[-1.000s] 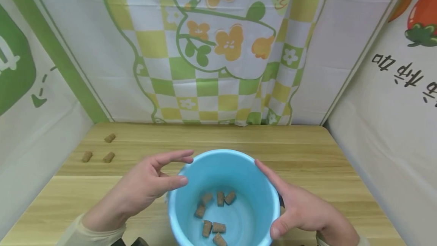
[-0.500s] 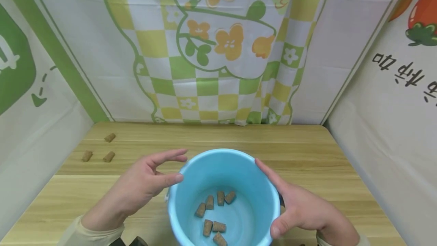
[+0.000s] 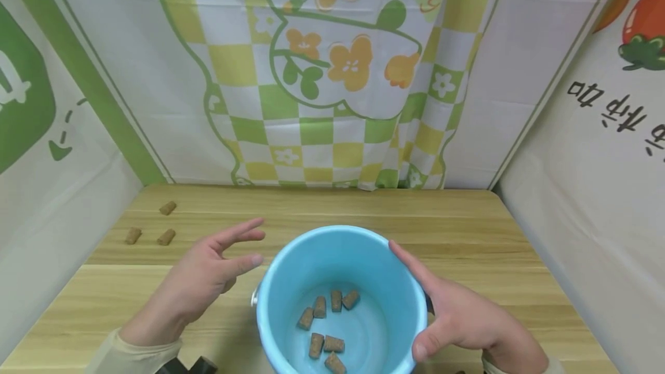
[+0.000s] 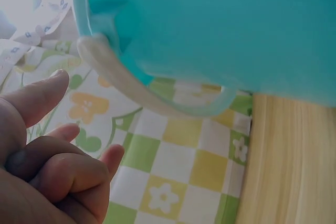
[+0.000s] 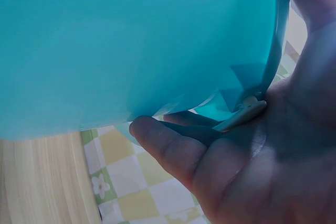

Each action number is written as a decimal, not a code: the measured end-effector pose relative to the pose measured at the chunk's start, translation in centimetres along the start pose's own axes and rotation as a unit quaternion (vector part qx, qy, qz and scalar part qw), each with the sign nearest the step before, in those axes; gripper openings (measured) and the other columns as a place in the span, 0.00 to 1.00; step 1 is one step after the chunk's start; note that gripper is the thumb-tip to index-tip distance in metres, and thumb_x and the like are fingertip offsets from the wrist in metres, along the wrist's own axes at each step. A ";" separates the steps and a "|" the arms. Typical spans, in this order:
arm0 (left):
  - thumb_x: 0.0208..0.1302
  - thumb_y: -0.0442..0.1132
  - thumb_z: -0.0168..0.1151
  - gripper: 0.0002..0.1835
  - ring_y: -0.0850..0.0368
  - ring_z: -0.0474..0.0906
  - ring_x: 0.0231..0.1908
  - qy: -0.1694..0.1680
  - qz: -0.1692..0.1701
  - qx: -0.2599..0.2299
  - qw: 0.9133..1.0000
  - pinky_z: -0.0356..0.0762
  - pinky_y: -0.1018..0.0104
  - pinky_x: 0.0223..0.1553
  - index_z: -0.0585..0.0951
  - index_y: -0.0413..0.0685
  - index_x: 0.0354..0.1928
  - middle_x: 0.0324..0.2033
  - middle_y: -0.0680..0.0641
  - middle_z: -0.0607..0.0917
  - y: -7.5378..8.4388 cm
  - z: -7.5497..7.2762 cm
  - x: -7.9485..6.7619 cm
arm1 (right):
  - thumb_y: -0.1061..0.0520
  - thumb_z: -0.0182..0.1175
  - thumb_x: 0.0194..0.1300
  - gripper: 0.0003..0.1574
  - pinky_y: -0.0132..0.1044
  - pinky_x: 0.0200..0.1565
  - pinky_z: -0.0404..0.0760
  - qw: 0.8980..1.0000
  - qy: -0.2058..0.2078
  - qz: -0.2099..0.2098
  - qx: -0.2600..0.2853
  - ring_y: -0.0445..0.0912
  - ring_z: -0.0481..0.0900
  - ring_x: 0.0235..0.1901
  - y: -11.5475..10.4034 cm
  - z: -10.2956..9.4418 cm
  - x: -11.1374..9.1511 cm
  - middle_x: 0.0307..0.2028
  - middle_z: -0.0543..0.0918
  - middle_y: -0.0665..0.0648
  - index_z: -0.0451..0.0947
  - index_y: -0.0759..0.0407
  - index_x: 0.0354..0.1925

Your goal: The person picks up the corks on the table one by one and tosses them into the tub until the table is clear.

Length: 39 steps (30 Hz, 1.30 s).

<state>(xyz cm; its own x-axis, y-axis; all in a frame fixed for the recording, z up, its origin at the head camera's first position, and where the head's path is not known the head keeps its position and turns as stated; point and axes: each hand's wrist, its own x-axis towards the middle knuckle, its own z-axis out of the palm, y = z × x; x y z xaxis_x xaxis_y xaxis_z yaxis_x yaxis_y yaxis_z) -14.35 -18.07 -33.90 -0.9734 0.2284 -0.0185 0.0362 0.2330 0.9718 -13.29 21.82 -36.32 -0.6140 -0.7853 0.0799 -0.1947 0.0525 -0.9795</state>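
Observation:
A light blue bucket (image 3: 275, 281) stands on the table in front of me, with several tapered brown corks (image 3: 334, 344) lying on its bottom. My right hand (image 3: 457, 316) holds the bucket's right side, its thumb and forefinger at the rim. In the right wrist view, more fingers (image 5: 173, 148) curve along the outer wall, beside the handle's end (image 5: 244, 115). To the left of the bucket, apart from it, my left hand (image 3: 200, 273) hovers with thumb and forefinger spread and nothing between them. The left wrist view shows the pale bucket handle (image 4: 126, 85) hanging near that hand.
Three more corks, among them one near the back (image 3: 168, 208), lie on the wooden table (image 3: 467, 229) at the far left. A checked, flowered cloth (image 3: 332, 131) hangs behind the table. White printed panels (image 3: 592, 189) close in both sides.
My left hand has drawn back leftward from the bucket's rim, its fingers spread. One cork inside the bucket, blurred a second ago, now lies still. The right hand stays put.

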 end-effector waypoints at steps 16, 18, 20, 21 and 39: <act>0.68 0.42 0.67 0.37 0.63 0.51 0.14 0.053 -0.002 -0.003 0.999 0.56 0.72 0.16 0.63 0.56 0.76 0.67 0.48 0.65 -2.9 -3.5 -0.7 | 0.50 0.77 0.56 0.77 0.48 0.55 0.77 1.000 0.000 0.001 -0.003 0.65 0.71 0.60 0.0 0.0 0.0 0.72 0.56 0.71 0.27 0.39 0.80; 0.69 0.40 0.66 0.37 0.63 0.51 0.14 0.066 0.005 -0.009 0.998 0.57 0.73 0.15 0.62 0.55 0.77 0.67 0.49 0.64 -3.5 -4.3 -0.8 | 0.49 0.77 0.56 0.77 0.48 0.55 0.77 1.000 0.001 0.002 -0.008 0.65 0.71 0.60 0.0 -0.1 -0.1 0.71 0.56 0.71 0.28 0.39 0.80; 0.70 0.38 0.65 0.37 0.63 0.51 0.14 0.081 0.012 -0.023 0.996 0.57 0.74 0.15 0.61 0.55 0.77 0.67 0.50 0.64 -4.0 -5.3 -0.8 | 0.48 0.77 0.56 0.77 0.48 0.55 0.77 1.000 0.003 0.003 -0.012 0.64 0.72 0.59 0.0 -0.1 -0.1 0.71 0.56 0.71 0.28 0.39 0.80; 0.70 0.38 0.65 0.37 0.64 0.51 0.15 0.090 0.015 -0.027 0.996 0.58 0.75 0.15 0.61 0.55 0.77 0.66 0.51 0.64 -4.1 -5.9 -0.9 | 0.48 0.77 0.56 0.77 0.48 0.55 0.77 1.000 0.004 0.003 -0.013 0.64 0.72 0.59 0.0 -0.1 -0.1 0.71 0.56 0.71 0.28 0.39 0.80; 0.69 0.34 0.65 0.38 0.67 0.56 0.14 0.197 0.022 -0.175 0.964 0.60 0.77 0.14 0.61 0.60 0.77 0.63 0.55 0.66 -6.9 -14.2 -1.6 | 0.48 0.77 0.56 0.77 0.48 0.55 0.76 1.000 0.003 0.003 -0.004 0.65 0.71 0.60 0.0 0.0 0.0 0.71 0.57 0.71 0.28 0.39 0.80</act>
<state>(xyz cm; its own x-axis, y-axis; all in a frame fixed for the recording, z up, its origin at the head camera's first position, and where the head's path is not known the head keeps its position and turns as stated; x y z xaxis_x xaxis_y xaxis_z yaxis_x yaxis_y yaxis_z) -16.28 -33.49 -37.26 -0.9855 -0.1625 0.0488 0.0684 -0.1171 0.9908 -13.32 21.88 -36.35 -0.6190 -0.7818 0.0751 -0.1972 0.0621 -0.9784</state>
